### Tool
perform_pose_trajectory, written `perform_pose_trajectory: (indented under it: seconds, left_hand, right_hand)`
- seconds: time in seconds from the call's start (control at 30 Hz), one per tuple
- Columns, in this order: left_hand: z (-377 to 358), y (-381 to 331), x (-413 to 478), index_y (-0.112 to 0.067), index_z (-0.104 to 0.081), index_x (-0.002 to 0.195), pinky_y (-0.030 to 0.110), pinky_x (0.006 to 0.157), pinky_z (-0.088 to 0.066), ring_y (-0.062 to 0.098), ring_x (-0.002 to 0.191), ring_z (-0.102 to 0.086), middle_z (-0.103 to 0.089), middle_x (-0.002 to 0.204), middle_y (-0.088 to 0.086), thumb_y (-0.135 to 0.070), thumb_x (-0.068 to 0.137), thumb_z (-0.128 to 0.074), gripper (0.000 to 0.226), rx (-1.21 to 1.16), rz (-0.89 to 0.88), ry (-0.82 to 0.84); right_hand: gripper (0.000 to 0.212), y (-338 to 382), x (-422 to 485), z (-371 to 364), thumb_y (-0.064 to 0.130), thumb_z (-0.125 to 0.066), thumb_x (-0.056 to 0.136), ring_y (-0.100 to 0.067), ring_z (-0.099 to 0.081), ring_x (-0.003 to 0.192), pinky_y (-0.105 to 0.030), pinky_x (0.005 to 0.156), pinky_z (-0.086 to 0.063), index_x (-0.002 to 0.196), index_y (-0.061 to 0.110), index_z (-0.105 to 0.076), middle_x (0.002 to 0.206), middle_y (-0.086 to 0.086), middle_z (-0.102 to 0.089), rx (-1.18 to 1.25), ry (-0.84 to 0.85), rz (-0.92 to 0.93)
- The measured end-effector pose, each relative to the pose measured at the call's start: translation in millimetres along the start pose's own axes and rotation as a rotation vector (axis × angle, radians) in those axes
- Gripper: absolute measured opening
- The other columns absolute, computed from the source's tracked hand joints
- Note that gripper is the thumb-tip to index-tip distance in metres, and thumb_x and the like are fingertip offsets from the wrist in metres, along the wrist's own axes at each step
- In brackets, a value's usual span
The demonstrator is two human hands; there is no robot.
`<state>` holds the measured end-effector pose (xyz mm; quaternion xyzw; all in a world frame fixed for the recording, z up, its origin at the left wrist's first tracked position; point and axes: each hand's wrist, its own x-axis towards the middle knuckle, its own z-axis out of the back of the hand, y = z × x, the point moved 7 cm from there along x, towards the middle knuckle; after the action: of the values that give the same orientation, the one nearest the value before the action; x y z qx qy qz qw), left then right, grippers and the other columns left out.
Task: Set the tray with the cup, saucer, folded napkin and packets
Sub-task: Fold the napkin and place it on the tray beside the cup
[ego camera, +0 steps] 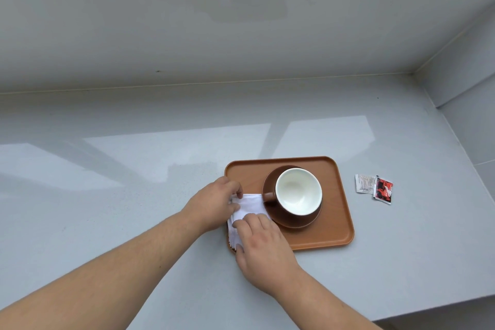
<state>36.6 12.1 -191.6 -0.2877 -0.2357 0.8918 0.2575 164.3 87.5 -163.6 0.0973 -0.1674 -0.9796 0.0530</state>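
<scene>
An orange-brown tray (334, 233) lies on the grey counter. On it a brown cup with a white inside (297, 191) stands on a brown saucer (300, 221), handle pointing left. A white folded napkin (250, 205) lies on the tray's left end, partly over its edge. My left hand (214, 202) pinches the napkin's far left corner. My right hand (263, 245) rests on the napkin's near part, fingers curled at its edge. Two packets, a white one (363, 183) and a red and black one (383, 190), lie on the counter right of the tray.
The grey counter (134, 195) runs to a low wall at the back and a side wall at the right. Its front edge drops off at the lower right.
</scene>
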Motion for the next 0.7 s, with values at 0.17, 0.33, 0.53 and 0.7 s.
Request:
perform_pose_trajectory:
  seconds: [0.17,0.33,0.53,0.7]
  left_hand:
    - [1,0,0,-0.033,-0.059,0.105,0.02,0.067,-0.037,0.009,0.091,-0.054,-0.054,0.11,-0.013,-0.027,0.091,-0.063,0.015,0.021,-0.023,-0.018]
    - [1,1,-2,-0.032,-0.061,0.108,0.019,0.07,-0.037,0.008,0.094,-0.053,-0.051,0.107,-0.015,-0.036,0.092,-0.066,0.017,0.029,-0.059,-0.016]
    - [1,3,-7,-0.033,-0.058,0.115,0.023,0.076,-0.041,0.008,0.1,-0.05,-0.051,0.115,-0.015,-0.04,0.087,-0.068,0.031,0.06,-0.079,0.012]
    - [-2,5,-14,-0.039,-0.047,0.114,0.027,0.075,-0.044,0.007,0.105,-0.048,-0.048,0.123,-0.018,-0.043,0.079,-0.072,0.043,0.083,-0.086,0.036]
  right_hand:
    - [0.073,-3,10,-11,0.035,-0.051,0.093,-0.036,-0.01,0.155,-0.044,0.125,-0.015,0.156,0.009,-0.024,0.167,-0.019,-0.016,-0.005,0.078,-0.121]
    - [0.078,-6,12,-24,0.039,-0.036,0.095,-0.033,0.005,0.156,-0.043,0.126,-0.006,0.16,0.003,-0.013,0.168,-0.021,0.001,-0.034,0.119,-0.17]
    - [0.073,-9,7,-33,0.041,-0.024,0.1,-0.038,0.0,0.154,-0.05,0.124,-0.013,0.159,-0.001,-0.013,0.165,-0.023,0.003,-0.143,0.129,-0.131]
    - [0.073,-10,6,-36,0.044,-0.016,0.103,-0.033,0.028,0.15,-0.047,0.121,0.017,0.158,0.004,0.011,0.163,-0.018,0.027,-0.154,0.187,-0.105]
